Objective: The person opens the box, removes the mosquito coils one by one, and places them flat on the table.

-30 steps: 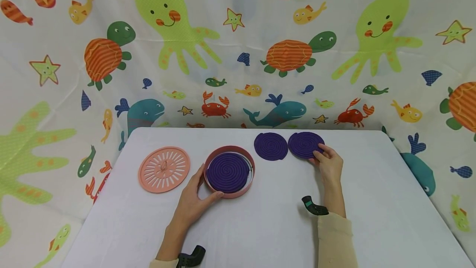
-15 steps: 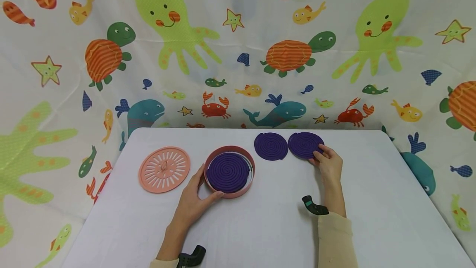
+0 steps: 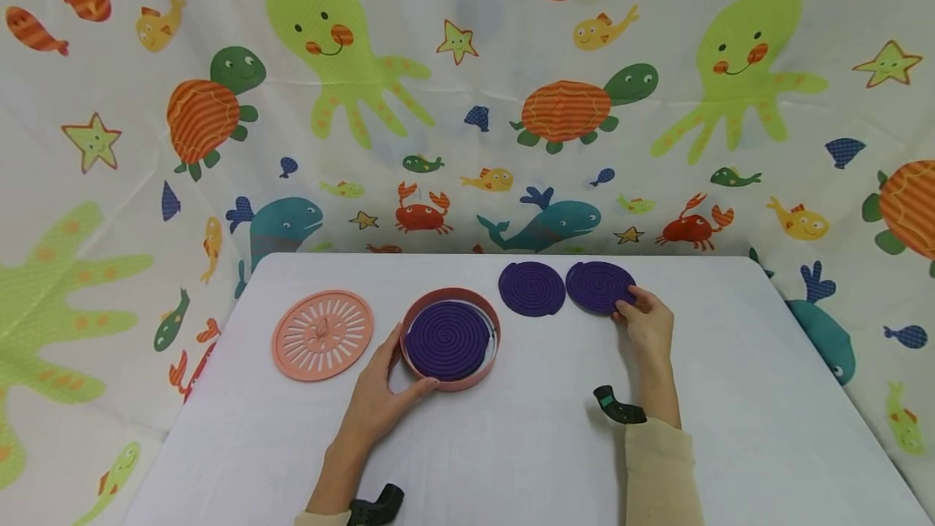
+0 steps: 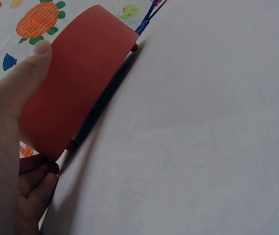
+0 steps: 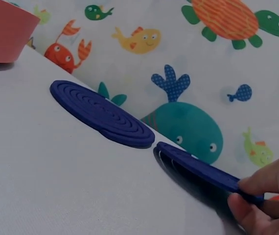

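My left hand [image 3: 383,404] grips a round pink mosquito coil holder [image 3: 451,385], thumb at its near side and fingers around its left. A purple mosquito coil [image 3: 447,339] lies inside the holder. In the left wrist view the thumb presses the holder's outer wall [image 4: 76,83], with a dark gap under it. My right hand [image 3: 646,319] pinches the right edge of another purple coil [image 5: 203,169] between thumb and fingers. That edge is raised off the table in the right wrist view, the coil slanting down to the left. A third coil [image 5: 103,112] lies flat just left of it.
A pink slotted lid [image 3: 322,335] with a small central knob lies left of the holder. The white table [image 3: 540,445] ends just behind the coils, against a hanging cloth [image 3: 497,96] printed with sea animals.
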The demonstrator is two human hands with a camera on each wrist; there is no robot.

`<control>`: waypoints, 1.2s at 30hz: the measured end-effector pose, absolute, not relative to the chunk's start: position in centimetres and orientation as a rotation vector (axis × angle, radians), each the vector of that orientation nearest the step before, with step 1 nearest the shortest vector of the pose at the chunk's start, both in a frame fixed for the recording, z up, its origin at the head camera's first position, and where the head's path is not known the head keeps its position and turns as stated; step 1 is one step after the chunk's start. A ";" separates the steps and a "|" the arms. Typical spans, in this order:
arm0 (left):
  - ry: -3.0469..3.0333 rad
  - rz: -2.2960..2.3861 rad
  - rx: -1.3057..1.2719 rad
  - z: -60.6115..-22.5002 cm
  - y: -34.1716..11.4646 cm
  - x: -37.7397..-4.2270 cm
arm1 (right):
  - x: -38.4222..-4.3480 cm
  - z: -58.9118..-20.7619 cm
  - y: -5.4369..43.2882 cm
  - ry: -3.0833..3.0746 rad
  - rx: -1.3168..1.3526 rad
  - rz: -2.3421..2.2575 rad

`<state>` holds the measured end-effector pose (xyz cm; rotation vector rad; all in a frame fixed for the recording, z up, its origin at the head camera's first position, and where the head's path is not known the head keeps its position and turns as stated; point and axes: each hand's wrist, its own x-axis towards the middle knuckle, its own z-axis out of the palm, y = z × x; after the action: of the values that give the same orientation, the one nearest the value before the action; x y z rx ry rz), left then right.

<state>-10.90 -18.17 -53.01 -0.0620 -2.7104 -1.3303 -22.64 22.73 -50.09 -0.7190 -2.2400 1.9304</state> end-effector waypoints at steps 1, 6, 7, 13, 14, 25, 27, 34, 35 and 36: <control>-2.711 -1.332 -0.061 -53.0 -18.2 -10.9 | -22.6 -50.1 22.7 -2.249 -0.707 1.913; -2.713 -1.338 -0.063 -53.0 -18.2 -10.9 | -22.3 -50.1 22.8 -2.279 -0.683 1.843; -2.714 -1.338 -0.062 -53.0 -18.1 -10.9 | -22.3 -50.1 22.9 -2.282 -0.683 1.833; -2.724 -1.329 -0.051 -53.1 -18.1 -10.8 | -22.4 -50.3 23.0 -2.360 -0.694 1.709; -2.725 -1.329 -0.050 -53.1 -18.1 -10.8 | -22.4 -50.2 23.0 -2.376 -0.696 1.683; -2.727 -1.324 -0.048 -53.0 -18.1 -10.8 | -22.1 -50.2 23.1 -2.485 -0.680 1.429; -2.726 -1.325 -0.049 -53.0 -18.2 -10.8 | -22.0 -50.2 23.1 -2.483 -0.679 1.423; -2.725 -1.330 -0.048 -53.0 -18.1 -10.8 | -21.9 -50.0 23.2 -2.477 -0.683 1.422; -2.726 -1.330 -0.047 -53.0 -18.1 -10.7 | -21.9 -50.0 23.3 -2.475 -0.686 1.426; -2.727 -1.330 -0.046 -53.0 -18.1 -10.7 | -21.9 -50.0 23.3 -2.473 -0.689 1.428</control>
<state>-10.73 -18.12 -52.98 -0.0462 -2.7269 -1.3303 -21.92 23.30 -49.95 -0.6887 -2.4730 1.4282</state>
